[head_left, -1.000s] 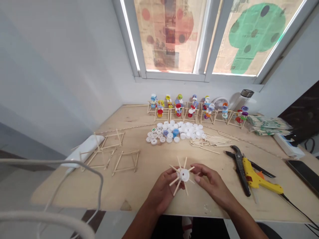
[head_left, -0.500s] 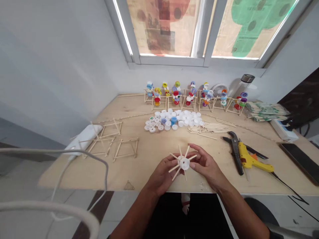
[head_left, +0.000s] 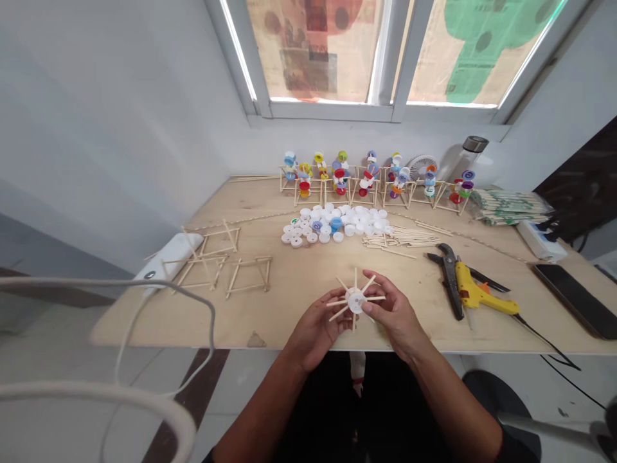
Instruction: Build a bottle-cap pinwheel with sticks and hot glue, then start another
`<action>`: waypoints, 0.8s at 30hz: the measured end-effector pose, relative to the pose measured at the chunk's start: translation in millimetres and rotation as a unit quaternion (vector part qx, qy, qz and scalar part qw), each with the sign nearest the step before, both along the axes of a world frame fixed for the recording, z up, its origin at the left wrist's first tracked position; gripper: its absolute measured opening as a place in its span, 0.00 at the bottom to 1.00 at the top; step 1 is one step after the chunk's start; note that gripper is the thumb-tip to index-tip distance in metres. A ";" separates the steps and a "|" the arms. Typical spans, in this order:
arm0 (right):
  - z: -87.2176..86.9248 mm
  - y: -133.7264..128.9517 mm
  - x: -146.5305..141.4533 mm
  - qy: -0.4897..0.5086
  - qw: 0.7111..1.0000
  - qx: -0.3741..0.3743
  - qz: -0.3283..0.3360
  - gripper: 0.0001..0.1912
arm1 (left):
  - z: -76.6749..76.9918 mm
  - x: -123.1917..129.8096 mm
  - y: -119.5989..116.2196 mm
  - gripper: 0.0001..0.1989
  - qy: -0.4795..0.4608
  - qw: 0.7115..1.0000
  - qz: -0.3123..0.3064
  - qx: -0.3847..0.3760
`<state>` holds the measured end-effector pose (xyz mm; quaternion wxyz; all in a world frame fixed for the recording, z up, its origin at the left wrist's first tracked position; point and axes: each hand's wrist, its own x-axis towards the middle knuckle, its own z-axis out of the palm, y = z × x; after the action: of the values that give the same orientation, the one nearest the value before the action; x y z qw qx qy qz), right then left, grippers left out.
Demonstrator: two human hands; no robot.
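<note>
The spoked bottle-cap wheel [head_left: 355,301] has turned, grasped between left hand [head_left: 314,329] and right hand [head_left: 399,321], right thumb at its near edge.

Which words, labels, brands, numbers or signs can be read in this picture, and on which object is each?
No text can be read with certainty.
Papered window: small print, too blurred.
Loose lilac cap: a mark, too small to read.
Plastic packet: green markings, too blurred.
Held stick wheel: nothing legible.
</note>
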<state>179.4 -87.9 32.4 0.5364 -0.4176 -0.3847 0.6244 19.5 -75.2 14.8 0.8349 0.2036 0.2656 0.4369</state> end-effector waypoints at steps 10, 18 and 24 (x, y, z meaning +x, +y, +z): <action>-1.8 -19.6 -10.2 -0.041 0.995 0.058 -0.077 0.29 | 5.8 -11.4 -23.4 0.25 0.016 0.998 0.016 0.066; -0.5 -30.0 -20.1 -0.030 0.996 0.062 -0.059 0.28 | 12.7 -0.8 -28.1 0.17 0.120 0.986 0.055 0.102; -3.5 -36.5 -19.1 -0.045 0.995 0.057 -0.070 0.28 | 11.5 1.4 -30.2 0.16 0.143 0.980 0.068 0.119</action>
<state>160.3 -124.4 28.9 0.5835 -0.4398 -0.4133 0.5434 20.9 -105.4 26.4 0.7268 0.3430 0.3416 0.4872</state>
